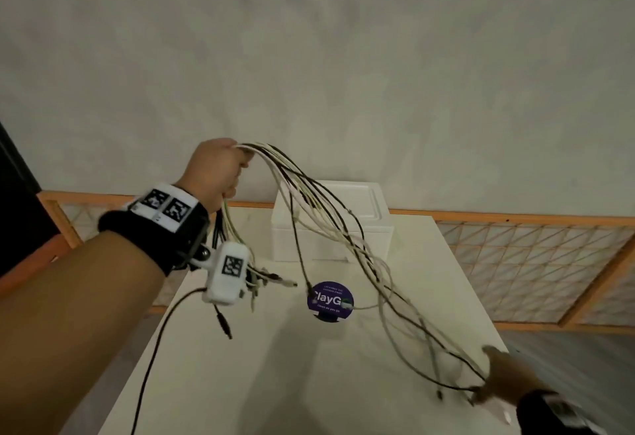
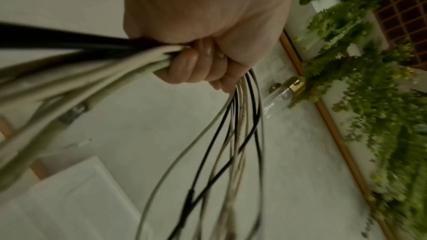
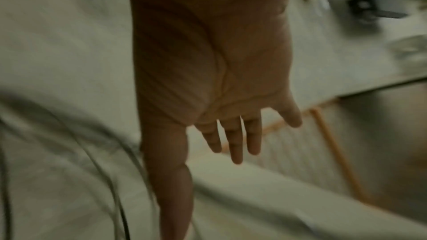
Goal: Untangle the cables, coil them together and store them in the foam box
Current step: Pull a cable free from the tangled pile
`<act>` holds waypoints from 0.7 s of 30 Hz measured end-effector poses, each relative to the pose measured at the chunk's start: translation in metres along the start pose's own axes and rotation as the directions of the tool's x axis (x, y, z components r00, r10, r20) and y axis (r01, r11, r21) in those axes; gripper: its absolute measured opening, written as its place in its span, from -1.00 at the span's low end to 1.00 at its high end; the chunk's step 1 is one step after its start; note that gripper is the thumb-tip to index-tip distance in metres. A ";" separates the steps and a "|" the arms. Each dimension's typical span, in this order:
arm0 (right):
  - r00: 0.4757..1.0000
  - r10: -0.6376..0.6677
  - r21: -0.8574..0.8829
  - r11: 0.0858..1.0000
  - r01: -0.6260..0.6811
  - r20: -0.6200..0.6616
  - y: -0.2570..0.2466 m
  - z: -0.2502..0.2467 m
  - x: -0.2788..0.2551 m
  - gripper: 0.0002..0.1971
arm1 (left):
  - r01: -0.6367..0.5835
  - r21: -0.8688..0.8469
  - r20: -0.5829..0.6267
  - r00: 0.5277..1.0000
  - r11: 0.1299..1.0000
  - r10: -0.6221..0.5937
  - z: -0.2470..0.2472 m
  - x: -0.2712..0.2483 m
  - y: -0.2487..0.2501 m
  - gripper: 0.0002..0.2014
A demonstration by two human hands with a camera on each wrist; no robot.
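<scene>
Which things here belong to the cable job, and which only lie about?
For the job:
- cables, gripped by the left hand
- foam box, lid on
- right hand, at the cables' low end

Lying about:
- purple round sign on the table
- plants

A round purple sticker (image 1: 330, 301) on the counter (image 1: 240, 383) read "ClayGo", partly crossed by cables (image 1: 343, 228); its smaller print was too blurred to read.
</scene>
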State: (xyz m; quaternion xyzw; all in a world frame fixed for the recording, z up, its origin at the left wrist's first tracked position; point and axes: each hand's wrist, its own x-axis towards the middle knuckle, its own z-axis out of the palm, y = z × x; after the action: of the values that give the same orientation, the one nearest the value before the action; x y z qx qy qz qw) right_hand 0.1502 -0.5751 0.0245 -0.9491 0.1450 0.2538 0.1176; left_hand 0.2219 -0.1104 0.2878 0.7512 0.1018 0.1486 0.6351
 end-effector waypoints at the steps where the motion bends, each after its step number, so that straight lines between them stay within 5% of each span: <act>1: 0.996 -0.078 0.003 0.997 0.078 -0.046 -0.024 -0.020 -0.007 0.31 | -0.031 0.034 0.022 0.999 0.999 0.030 0.009 -0.005 -0.003 -0.73; 3: 0.888 -0.302 0.054 0.939 0.340 -0.346 -0.078 -0.060 -0.025 -0.05 | -0.095 0.109 0.079 0.993 0.989 0.087 0.028 -0.018 -0.010 -0.74; 5: 0.609 -0.445 0.067 0.770 0.635 -0.657 -0.139 -0.097 -0.066 -0.27 | -0.170 0.211 0.153 0.978 0.963 0.139 0.047 -0.032 -0.019 -0.76; 7: 0.376 -0.520 0.007 0.579 0.816 -0.767 -0.195 -0.120 -0.106 -0.33 | -0.267 0.285 0.261 0.946 0.921 0.193 0.062 -0.046 -0.027 -0.83; 8: 0.327 -0.580 -0.036 0.526 0.850 -0.746 -0.220 -0.127 -0.124 -0.31 | -0.329 0.308 0.334 0.916 0.893 0.222 0.067 -0.052 -0.030 -0.87; 9: 0.326 -0.647 -0.071 0.509 0.858 -0.690 -0.240 -0.129 -0.137 -0.29 | -0.391 0.335 0.419 0.877 0.857 0.236 0.069 -0.058 -0.031 -0.92; 11: 0.421 -0.747 -0.105 0.542 0.834 -0.515 -0.267 -0.128 -0.146 -0.29 | -0.502 0.371 0.566 0.789 0.781 0.239 0.068 -0.064 -0.033 -0.89; 15: 0.579 -0.715 -0.089 0.656 0.749 -0.392 -0.282 -0.113 -0.135 -0.53 | -0.374 0.390 0.638 0.769 0.841 0.047 0.044 -0.062 -0.050 -0.73; 18: 0.552 -0.715 -0.142 0.657 0.740 -0.430 -0.288 -0.099 -0.136 -0.81 | -0.308 0.236 0.662 0.745 0.922 0.079 0.032 -0.064 -0.076 -0.66; 21: 0.490 -0.674 -0.028 0.602 0.798 -0.553 -0.283 -0.098 -0.153 -0.85 | -0.223 0.127 0.540 0.833 0.966 0.121 0.028 -0.071 -0.118 -0.83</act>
State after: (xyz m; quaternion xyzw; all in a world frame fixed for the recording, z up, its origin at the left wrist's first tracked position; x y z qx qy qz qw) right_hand 0.1623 -0.3081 0.2285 -0.9274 -0.2236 -0.1015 0.2823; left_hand 0.1693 -0.1402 0.1607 0.8247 -0.1314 -0.0164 0.5499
